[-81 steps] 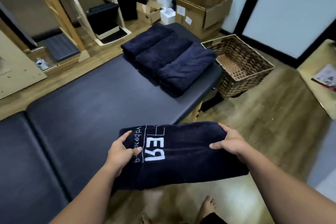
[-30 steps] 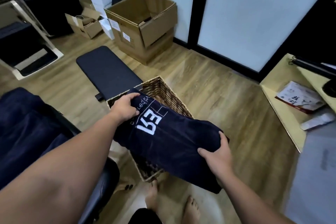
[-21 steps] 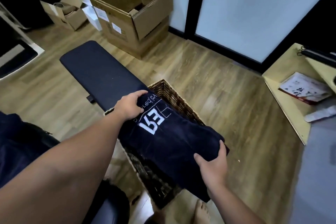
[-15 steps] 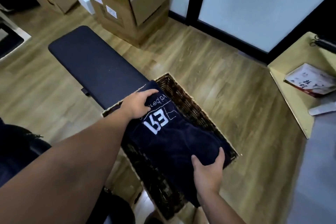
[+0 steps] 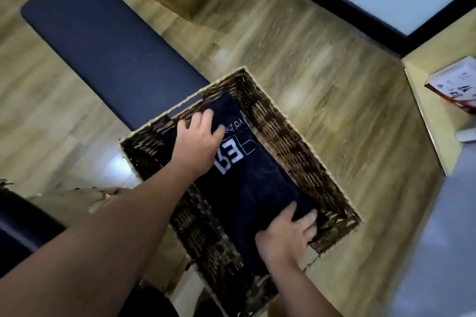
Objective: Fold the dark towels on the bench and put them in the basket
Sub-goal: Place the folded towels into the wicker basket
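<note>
The folded dark towel (image 5: 247, 188) lies inside the wicker basket (image 5: 304, 159), running from the far-left corner toward the near-right corner, with white lettering facing up near its far end. The left hand (image 5: 199, 144) rests on the far end of the towel, just left of the lettering, fingers spread and lightly bent over the cloth with the fingertips reaching toward the basket's far wall. The right hand (image 5: 286, 237) is at the near end, its fingers curled round the towel's edge, down inside the basket close to the near-right wall. The basket stands on the wooden floor (image 5: 322, 64). Touching or just beside its far-left side is a dark padded bench section (image 5: 103, 41), which stretches away to the far left. At the right edge, a pale shelf (image 5: 435, 100) holds a white box with red print (image 5: 456, 87).
</note>
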`<state>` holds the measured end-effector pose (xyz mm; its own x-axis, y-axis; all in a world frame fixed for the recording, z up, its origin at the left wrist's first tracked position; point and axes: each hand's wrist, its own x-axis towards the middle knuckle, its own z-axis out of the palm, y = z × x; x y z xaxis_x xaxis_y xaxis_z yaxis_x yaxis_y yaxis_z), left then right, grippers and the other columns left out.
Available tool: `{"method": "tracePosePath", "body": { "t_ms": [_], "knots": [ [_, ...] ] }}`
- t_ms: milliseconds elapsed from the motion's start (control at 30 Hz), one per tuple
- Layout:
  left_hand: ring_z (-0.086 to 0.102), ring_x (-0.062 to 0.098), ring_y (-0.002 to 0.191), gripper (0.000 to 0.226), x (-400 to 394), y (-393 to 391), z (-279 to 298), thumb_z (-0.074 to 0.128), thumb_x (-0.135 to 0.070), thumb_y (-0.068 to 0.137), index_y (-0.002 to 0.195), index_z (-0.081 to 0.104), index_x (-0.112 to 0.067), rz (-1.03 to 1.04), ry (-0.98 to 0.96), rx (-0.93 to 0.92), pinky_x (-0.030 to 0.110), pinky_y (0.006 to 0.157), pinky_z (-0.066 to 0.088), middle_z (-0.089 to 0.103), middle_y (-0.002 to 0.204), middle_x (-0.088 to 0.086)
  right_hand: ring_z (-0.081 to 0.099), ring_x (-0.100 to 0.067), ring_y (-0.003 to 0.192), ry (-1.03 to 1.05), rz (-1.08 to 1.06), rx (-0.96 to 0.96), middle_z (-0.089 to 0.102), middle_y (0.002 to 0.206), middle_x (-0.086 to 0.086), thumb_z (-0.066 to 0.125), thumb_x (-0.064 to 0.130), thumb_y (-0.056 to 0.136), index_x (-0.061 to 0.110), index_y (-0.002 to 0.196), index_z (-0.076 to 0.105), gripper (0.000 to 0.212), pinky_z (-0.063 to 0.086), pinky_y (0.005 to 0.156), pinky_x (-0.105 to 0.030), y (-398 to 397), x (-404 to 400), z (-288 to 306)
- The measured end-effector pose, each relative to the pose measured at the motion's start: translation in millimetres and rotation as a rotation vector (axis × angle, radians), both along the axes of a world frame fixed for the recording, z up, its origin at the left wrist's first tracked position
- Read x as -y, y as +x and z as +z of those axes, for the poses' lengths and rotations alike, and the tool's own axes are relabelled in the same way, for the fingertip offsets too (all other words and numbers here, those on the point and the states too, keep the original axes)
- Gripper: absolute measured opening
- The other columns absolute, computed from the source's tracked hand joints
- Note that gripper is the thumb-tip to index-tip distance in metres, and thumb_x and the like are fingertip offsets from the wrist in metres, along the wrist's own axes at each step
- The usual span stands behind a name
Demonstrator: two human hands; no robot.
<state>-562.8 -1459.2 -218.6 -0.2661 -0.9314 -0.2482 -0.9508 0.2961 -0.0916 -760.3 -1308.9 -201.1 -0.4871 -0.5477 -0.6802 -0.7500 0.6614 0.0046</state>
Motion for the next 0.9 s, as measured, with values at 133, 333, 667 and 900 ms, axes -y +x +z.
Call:
{"method": "tracePosePath", "body": {
  "t_ms": [133,333,667,900],
  "knots": [
    [0.018,0.051,0.141,0.1,0.8,-13.2,-5.0,0.069,-0.042,0.089,0.155,-0.006,-0.048,0.254,0.271,0.013,0.062,0.096,0.041,-0.005,0.162,0.021,0.016,-0.042,0.142,0.019,0.358,-0.016,-0.02,0.158,-0.023,0.074,0.03,0.083,0.016,0.159,-0.005,0.111,0.043,0.103,-0.043,-6.8,4.6,-3.6],
    [-0.015,0.062,0.143,0.109,7.2,-19.4,-36.8,0.069,-0.041,0.09,0.156,-0.019,-0.039,0.219,0.379,0.079,0.06,0.099,0.048,-0.027,0.16,0.02,0.018,-0.044,0.145,0.168,0.241,0.167,-0.023,0.155,-0.026,0.081,0.017,0.083,0.013,0.156,-0.019,0.124,0.038,0.11,-0.038,-20.3,15.6,-51.9],
    [-0.004,0.049,0.151,0.121,18.0,-8.5,-62.9,0.079,-0.025,0.085,0.156,-0.018,-0.044,0.267,0.523,-0.151,0.049,0.113,0.037,-0.029,0.163,0.015,0.006,-0.052,0.147,0.223,0.264,0.042,-0.017,0.154,-0.033,0.079,0.016,0.085,0.007,0.151,-0.022,0.121,0.023,0.119,-0.044,-10.7,22.1,-94.9],
    [0.017,0.039,0.151,0.089,9.4,-4.2,-34.0,0.078,-0.042,0.077,0.154,0.034,-0.032,0.401,0.538,-0.322,0.055,0.114,0.036,0.006,0.167,0.019,0.011,-0.045,0.15,0.275,0.282,0.252,-0.018,0.161,-0.023,0.089,0.038,0.075,0.016,0.157,-0.022,0.139,0.029,0.119,-0.044,-34.0,27.7,-63.4]
  ]
}}
